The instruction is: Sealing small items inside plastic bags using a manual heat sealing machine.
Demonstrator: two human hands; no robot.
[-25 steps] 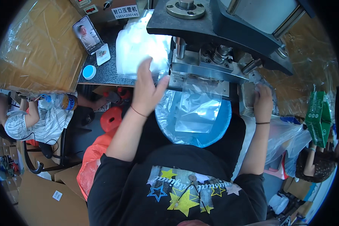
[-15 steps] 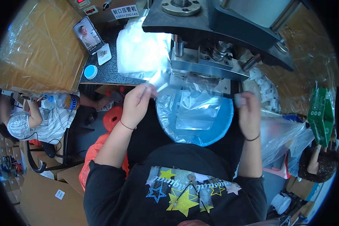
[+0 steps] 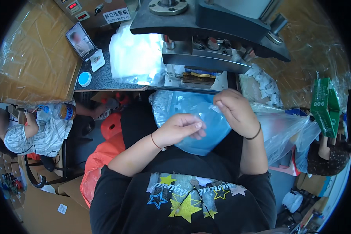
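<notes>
Right hand (image 3: 238,115) is pinched narrow on a small white piece (image 3: 213,108), which sits at its fingertips above the blue bin (image 3: 201,146); it has come in from beside the tray of white pieces (image 3: 267,85), now beyond it and to its right. Left hand (image 3: 179,128) has come down from near the stack of clear bags (image 3: 134,58) to just beside the other hand; its thumb and fingers are curled close, but whether they grip clear film cannot be told. The clear bag that hung from the press (image 3: 206,21) is no longer there, leaving the lower plate (image 3: 221,81) exposed beyond both hands. The press's dark arm overhangs that plate, and the left hand covers part of the bin. Farther beyond the left hand, to its left, a phone (image 3: 81,41) and a blue-lidded jar (image 3: 84,79) rest on the desk (image 3: 102,80), next to a wrapped carton (image 3: 35,54). Well right of the right hand is a green box (image 3: 325,109).
</notes>
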